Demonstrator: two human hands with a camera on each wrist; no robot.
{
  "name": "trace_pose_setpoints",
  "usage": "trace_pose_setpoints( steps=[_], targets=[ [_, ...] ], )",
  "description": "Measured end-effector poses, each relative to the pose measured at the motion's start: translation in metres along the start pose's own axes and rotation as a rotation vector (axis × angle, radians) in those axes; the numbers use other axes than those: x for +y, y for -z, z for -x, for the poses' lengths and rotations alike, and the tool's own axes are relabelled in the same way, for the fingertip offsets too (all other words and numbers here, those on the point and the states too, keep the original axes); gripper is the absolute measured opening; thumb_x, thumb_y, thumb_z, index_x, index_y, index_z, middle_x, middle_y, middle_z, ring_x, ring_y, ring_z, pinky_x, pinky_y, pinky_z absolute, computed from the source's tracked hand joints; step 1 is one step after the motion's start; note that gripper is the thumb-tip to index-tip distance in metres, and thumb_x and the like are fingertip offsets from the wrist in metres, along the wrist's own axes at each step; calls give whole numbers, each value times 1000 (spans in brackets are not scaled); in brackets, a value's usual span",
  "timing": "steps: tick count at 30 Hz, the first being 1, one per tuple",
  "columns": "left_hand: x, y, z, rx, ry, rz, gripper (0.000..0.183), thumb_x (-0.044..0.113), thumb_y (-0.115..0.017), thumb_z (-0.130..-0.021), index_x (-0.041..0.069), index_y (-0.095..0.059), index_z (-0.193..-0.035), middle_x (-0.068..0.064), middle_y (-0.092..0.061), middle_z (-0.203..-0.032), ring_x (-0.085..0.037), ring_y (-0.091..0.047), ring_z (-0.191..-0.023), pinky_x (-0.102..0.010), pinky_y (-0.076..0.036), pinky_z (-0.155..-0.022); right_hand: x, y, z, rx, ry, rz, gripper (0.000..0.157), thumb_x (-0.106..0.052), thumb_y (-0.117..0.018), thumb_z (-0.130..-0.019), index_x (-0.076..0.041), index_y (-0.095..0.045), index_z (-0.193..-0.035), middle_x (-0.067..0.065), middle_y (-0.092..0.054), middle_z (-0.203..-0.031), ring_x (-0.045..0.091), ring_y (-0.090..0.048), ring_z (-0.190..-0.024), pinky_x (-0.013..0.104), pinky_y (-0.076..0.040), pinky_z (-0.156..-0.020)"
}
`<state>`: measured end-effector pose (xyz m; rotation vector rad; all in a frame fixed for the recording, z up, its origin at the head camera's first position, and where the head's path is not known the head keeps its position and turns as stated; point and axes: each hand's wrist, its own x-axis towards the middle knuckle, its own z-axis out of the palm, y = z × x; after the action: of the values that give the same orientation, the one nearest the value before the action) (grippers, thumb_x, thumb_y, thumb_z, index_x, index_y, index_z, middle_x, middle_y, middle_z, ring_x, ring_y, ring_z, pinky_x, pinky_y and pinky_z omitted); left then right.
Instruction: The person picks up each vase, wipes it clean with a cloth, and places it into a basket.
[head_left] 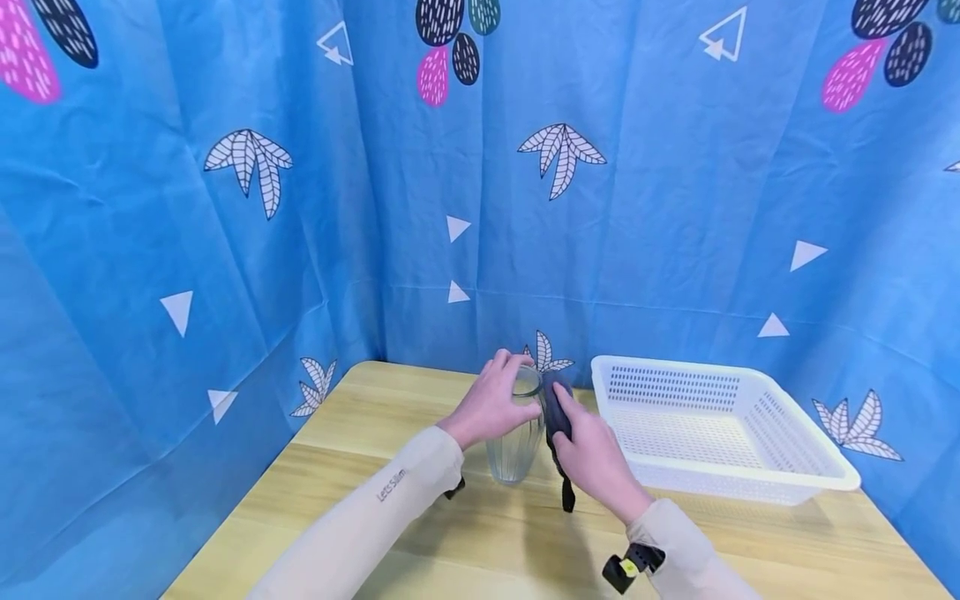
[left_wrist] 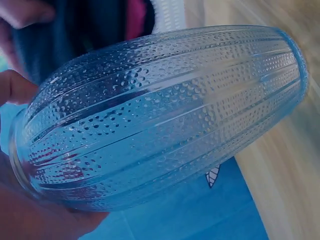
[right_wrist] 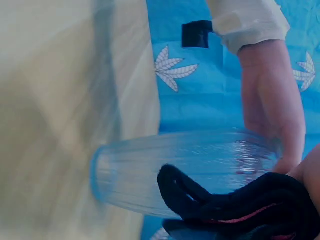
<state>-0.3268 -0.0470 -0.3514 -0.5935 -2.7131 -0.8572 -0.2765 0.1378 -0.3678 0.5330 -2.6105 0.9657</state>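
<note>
Clamps fingers of left hand (head_left: pixel 491 404) round the vase (head_left: pixel 510 457) near its rim, of right hand (head_left: pixel 596 458) on a dark cloth (head_left: pixel 557 412) just beside. Holds the vase on or just above wood table (head_left: pixel 480 554), cannot tell which, left of white basket (head_left: pixel 720 472), before blue curtain (head_left: pixel 480 167).

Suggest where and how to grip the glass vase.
Probably best at the narrowed neck of the glass vase, just under its rim, from the left, where the left hand holds it: the body swells below, giving fingers a catch, while the right hand and dark fabric bundle crowd its right side.
</note>
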Motion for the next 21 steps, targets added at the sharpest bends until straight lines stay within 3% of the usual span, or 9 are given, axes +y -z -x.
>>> trace_pose_setpoints(
  steps=[5,12,16,19,21],
  targets=[
    [-1,-2,-3,0,-19,23,71,35,-70,-80,18,-47,-144,-3,-49,-130,-21,-47,-122,-41,-44,-102,-3,-2,-11,42,44,34,71,-1,-61,-88,-5,-38,-155,34,-48,-144,48,-54,-126,58,-48,-96],
    [1,-1,-4,8,-22,49,73,35,-73,-78,16,-48,-144,-2,-50,-130,-21,-47,-125,-42,-44,-104,12,-20,-17,-44,-87,38,73,-2,-59,-89,-3,-32,-157,29,-48,-147,44,-57,-125,53,-49,-98],
    [-1,-2,-5,20,-18,68,71,35,-73,-78,19,-48,-143,2,-49,-133,-19,-47,-125,-43,-45,-104,23,-33,-13,-117,-138,35,70,-2,-57,-89,-1,-35,-155,28,-60,-133,35,-67,-104,46,-54,-81],
    [-3,-3,-4,24,-19,95,68,35,-72,-79,20,-49,-142,4,-49,-133,-19,-46,-126,-44,-45,-103,32,-45,-7,-179,-150,8,68,-1,-56,-88,3,-37,-153,26,-67,-116,26,-65,-84,39,-51,-69],
    [-5,-4,-3,25,-24,110,67,34,-71,-80,19,-49,-141,3,-49,-133,-19,-46,-127,-45,-45,-104,36,-52,-3,-227,-146,11,68,-2,-56,-87,6,-37,-151,26,-68,-116,24,-63,-81,36,-49,-66]
  ],
)
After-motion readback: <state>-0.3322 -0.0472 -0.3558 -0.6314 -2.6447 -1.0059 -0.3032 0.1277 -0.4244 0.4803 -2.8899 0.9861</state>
